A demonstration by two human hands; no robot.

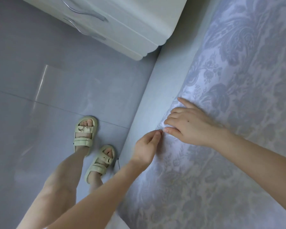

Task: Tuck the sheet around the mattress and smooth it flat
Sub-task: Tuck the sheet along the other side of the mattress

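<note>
A pale sheet [234, 100] with a grey-blue floral pattern covers the mattress and fills the right half of the view. Its edge runs along the plain light-blue bed side [149, 103]. My right hand [190, 123] lies flat on the sheet at that edge, fingers spread and pointing left, pressing the fabric down. My left hand [147, 146] is just below it, fingertips pinched together on the sheet's edge where small wrinkles bunch. The two hands almost touch.
A white bedside cabinet [116, 22] with curved metal handles stands at the top, close to the bed's side. Glossy grey floor tiles [40, 96] spread to the left. My feet in pale green sandals [92, 146] stand beside the bed.
</note>
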